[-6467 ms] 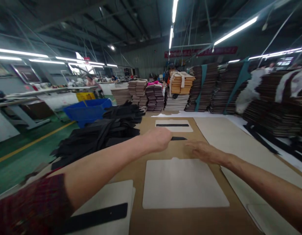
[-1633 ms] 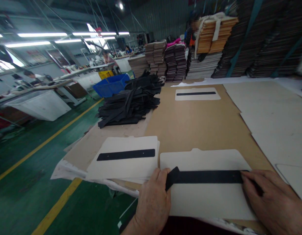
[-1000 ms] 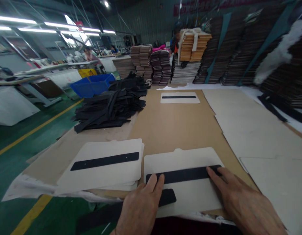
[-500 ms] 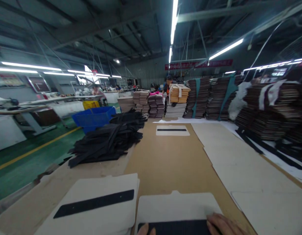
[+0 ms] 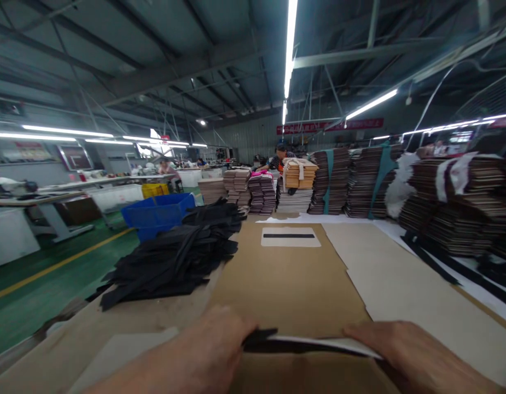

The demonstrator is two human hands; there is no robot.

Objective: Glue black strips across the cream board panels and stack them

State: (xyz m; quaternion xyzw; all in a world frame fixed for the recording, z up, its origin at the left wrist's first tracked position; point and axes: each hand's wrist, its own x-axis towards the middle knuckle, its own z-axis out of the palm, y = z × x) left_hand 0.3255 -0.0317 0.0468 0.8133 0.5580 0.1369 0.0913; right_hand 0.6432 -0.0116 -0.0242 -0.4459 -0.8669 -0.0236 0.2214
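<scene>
Both my hands are at the far edge of a card panel (image 5: 314, 375), which is tilted up so that a brown face shows below its pale edge. My left hand (image 5: 207, 342), somewhat blurred, closes on the left end, where a black strip (image 5: 260, 340) pokes out beside the fingers. At the right end, my right hand (image 5: 394, 342) grips the edge with its fingers curled over it. Under my left forearm, a pale panel (image 5: 121, 350) lies partly hidden. Farther up the table rests a pale panel with a black strip (image 5: 291, 242) across it.
A heap of black fabric strips (image 5: 174, 257) covers the table's left side, with a blue crate (image 5: 158, 210) behind. Pale sheets (image 5: 404, 273) lie to the right. Tall bundles of dark panels (image 5: 449, 213) line the far right. A person (image 5: 280, 156) is behind the stacks.
The near panel, flat with its black strip facing up before, is now raised and tilted. My hands have moved up to its far edge, and my left arm now covers much of the left panels.
</scene>
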